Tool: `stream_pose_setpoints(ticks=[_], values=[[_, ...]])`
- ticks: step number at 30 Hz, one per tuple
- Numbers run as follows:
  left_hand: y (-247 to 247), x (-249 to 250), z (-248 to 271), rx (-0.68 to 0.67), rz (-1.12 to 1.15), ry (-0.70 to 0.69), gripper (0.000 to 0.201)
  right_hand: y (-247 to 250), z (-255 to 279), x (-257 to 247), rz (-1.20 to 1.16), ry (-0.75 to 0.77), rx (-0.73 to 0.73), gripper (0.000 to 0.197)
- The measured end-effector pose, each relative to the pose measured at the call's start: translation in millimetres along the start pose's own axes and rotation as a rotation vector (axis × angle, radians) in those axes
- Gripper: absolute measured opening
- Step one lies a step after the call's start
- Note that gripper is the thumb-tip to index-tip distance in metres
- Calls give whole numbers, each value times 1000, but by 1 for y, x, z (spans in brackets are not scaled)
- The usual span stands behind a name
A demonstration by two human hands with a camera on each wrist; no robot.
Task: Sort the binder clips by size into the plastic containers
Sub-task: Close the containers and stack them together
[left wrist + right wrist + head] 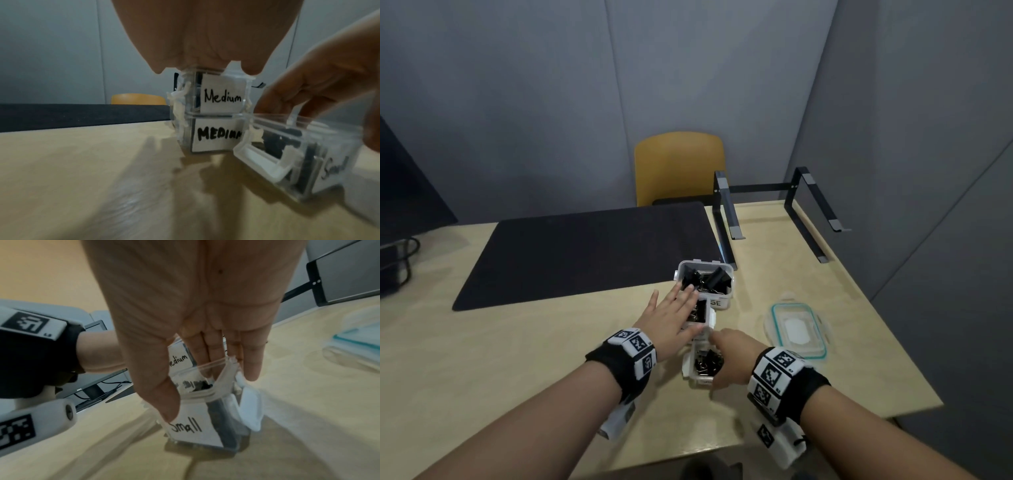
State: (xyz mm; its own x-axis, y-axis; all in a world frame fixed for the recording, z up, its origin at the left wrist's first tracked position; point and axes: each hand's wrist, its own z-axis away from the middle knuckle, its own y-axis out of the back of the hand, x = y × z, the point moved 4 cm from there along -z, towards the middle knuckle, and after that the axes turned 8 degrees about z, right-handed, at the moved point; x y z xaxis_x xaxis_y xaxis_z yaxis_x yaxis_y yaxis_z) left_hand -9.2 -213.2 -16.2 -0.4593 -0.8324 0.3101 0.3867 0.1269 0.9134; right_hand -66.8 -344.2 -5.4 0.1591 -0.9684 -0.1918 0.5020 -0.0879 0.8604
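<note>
left grip: my left hand (671, 315) lies flat, fingers straight, palm down on top of the medium container (700, 313). Nothing pinched or curled around.
right grip: my right hand (732, 356) clasps the small container (702, 368), thumb on its near labelled face, fingers over the far rim. Wrist view shows the fingertips (252, 369) reaching past the rim.
small container: clear plastic, label "Small", open top, on the worktop (517, 359) nearest me. Its loose latch flap (249, 408) hangs at the right side. Dark binder clips (707, 363) inside, directly under my right palm.
medium container: just beyond the small one, touching or nearly so; I can't tell which. Left wrist view shows two labels stacked, "Medium" (223, 97) over "MEDIUM" (218, 137). Looks like two units, one on the other. Clips inside are partly covered by my left fingers.
large container (705, 284): farthest of the three, at the near right corner of the black mat (585, 253), open, holding big black clips. Not touched by either hand.
lid (798, 329): clear with teal seal, flat on the worktop right of the containers, well clear of my right hand.
</note>
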Motion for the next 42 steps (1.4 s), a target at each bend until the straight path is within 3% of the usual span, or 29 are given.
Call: stream_pose_setpoints(ticks=[3,7,11,16,20,27,39,42], values=[[7,-3,2,-13,239,0,74,7,7,0,13,-15,-30,73],[9,-22,4,84,567,-22,99,28,21,1,14,-20,-45,72],[2,-37,4,51,797,2,101,55,29,0,-7,-34,-41,71],[-2,-51,-5,59,875,77,94,97,21,-11,-67,-35,78,67],[-3,-55,-9,78,963,80,68,114,-1,-19,-129,-50,151,63],[-5,-54,-6,71,1154,50,66,108,-30,-31,-103,-62,125,68],[0,-49,-6,114,1149,3,61,103,-32,-28,-30,-76,26,71],[2,-51,-5,112,1058,-4,53,105,-33,-28,16,-83,26,75]])
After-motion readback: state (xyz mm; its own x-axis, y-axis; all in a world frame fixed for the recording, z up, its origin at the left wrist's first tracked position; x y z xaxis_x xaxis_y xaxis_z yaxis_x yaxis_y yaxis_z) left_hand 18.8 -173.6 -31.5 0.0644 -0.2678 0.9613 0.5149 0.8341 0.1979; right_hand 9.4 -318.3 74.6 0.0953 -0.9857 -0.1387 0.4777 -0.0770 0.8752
